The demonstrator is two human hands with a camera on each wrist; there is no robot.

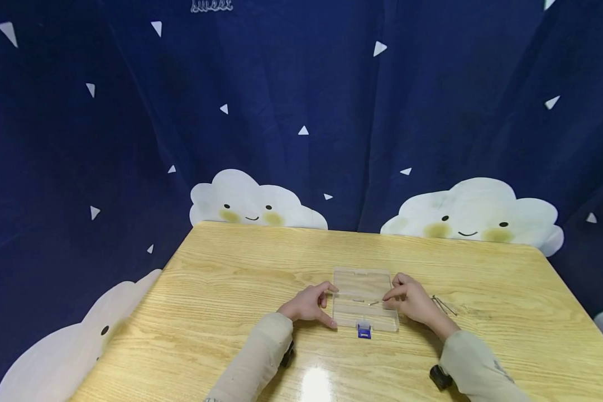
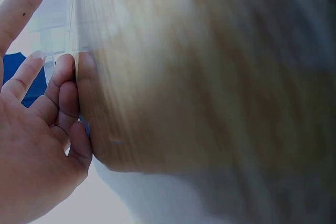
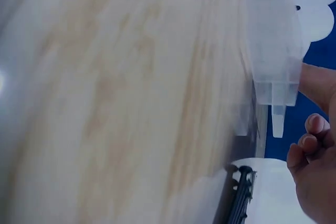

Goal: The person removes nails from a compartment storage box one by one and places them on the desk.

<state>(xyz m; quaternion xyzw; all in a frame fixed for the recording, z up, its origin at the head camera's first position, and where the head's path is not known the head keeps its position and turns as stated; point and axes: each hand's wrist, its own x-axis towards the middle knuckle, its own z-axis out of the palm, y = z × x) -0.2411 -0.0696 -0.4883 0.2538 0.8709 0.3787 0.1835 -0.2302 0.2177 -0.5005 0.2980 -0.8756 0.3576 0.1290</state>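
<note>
In the head view a clear plastic box (image 1: 364, 319) lies open on the table, its lid (image 1: 362, 279) folded back and a blue latch (image 1: 364, 331) at the front. Two thin metal nails lie in it, one nail (image 1: 358, 301) near the middle, the other nail (image 1: 373, 303) slanting toward the right hand. My left hand (image 1: 309, 304) spreads thumb and forefinger along the box's left end, fingertips right at its edge. My right hand (image 1: 411, 301) reaches over the right side, fingertips close to the slanted nail. In the right wrist view, its other fingers (image 3: 310, 142) curl loosely beside the box.
Several loose nails (image 1: 444, 305) lie on the wooden table (image 1: 241, 268) right of the right hand. A dark blue curtain (image 1: 301, 84) with clouds hangs behind the table's far edge. Both wrists wear black devices.
</note>
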